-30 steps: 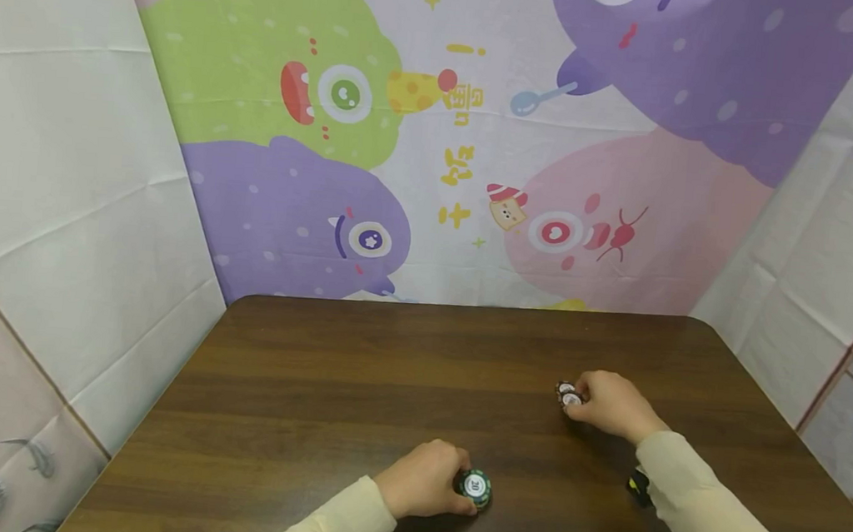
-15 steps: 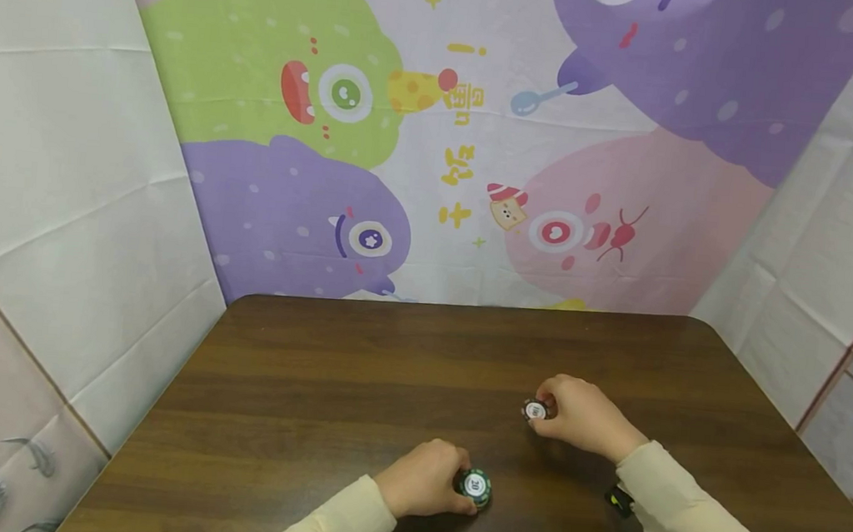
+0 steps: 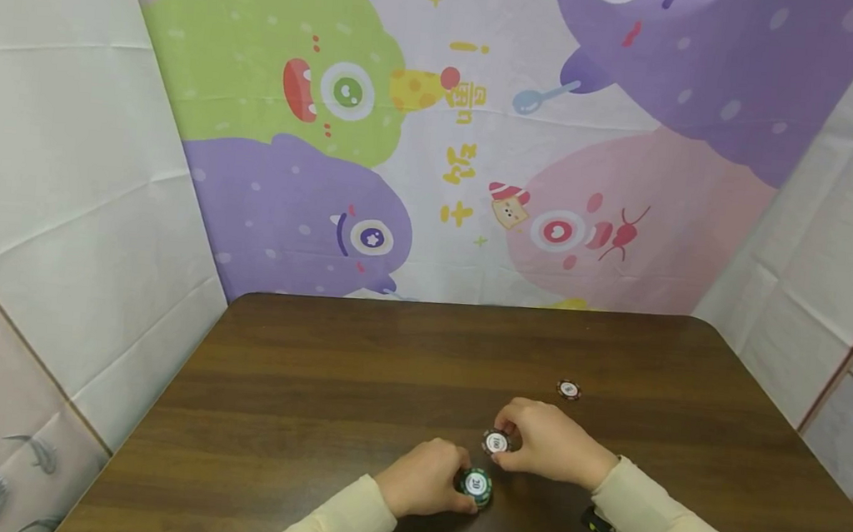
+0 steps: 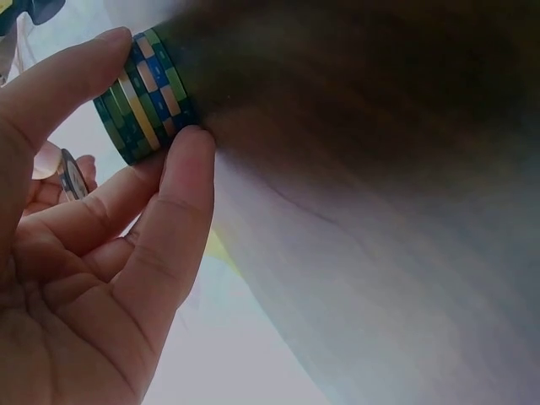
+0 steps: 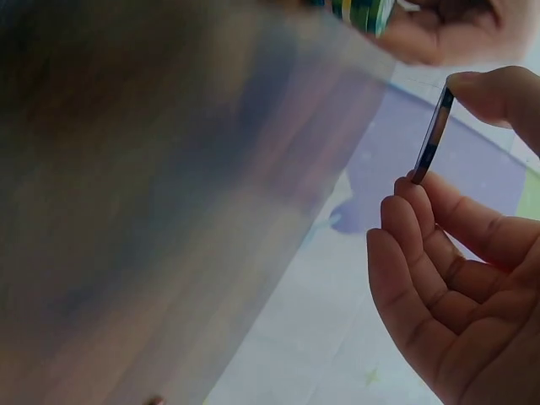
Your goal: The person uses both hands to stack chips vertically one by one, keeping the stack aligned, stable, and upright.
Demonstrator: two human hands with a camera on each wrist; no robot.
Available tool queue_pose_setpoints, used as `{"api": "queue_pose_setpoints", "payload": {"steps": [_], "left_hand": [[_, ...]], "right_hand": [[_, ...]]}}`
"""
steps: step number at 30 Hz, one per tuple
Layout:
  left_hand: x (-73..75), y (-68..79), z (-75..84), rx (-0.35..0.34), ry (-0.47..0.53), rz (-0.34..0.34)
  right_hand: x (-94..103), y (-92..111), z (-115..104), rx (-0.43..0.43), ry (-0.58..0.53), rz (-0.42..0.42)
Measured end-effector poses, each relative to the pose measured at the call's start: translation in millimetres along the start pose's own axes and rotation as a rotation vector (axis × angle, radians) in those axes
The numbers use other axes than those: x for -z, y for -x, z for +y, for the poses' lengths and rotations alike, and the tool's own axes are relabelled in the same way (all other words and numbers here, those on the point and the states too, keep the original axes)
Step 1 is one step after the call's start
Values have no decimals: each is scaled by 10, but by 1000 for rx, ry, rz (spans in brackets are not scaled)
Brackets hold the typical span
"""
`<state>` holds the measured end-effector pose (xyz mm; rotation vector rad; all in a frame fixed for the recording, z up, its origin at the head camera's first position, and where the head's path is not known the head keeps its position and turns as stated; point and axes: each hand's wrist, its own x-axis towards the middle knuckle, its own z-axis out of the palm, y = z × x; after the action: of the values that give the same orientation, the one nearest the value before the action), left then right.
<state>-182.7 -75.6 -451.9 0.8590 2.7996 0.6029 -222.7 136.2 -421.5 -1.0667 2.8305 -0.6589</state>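
Observation:
My left hand [image 3: 425, 479] grips a short stack of poker chips [image 3: 476, 485] between thumb and fingers. The top chip is green and reads 20. Green, blue and yellow-white edges show along the stack [image 4: 145, 97] in the left wrist view. Just behind the stack, my right hand [image 3: 551, 443] pinches a single dark poker chip [image 3: 496, 443] with a white centre. Seen edge-on in the right wrist view, this chip [image 5: 434, 135] sits between thumb and fingertips, apart from the stack. A second dark chip [image 3: 569, 389] lies flat on the table beyond my right hand.
The brown wooden table [image 3: 296, 389] has rounded far corners. Behind it hangs a cartoon-printed cloth [image 3: 464, 261], with white sheets on both sides. A small black device [image 3: 597, 522] sits at my right sleeve.
My right hand has moved left and nearer, carrying one dark chip from beside the other toward the green stack. The other dark chip stays behind. My left hand has kept its place.

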Motion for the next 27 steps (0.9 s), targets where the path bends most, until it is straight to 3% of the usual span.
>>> {"api": "queue_pose_setpoints", "payload": {"steps": [8, 27], "left_hand": [[-4, 9, 2, -1, 17, 2], [-7, 9, -3, -1, 18, -3]], "right_hand": [[-102, -4, -126, 50, -12, -54], [-188, 24, -233, 90, -18, -96]]}}
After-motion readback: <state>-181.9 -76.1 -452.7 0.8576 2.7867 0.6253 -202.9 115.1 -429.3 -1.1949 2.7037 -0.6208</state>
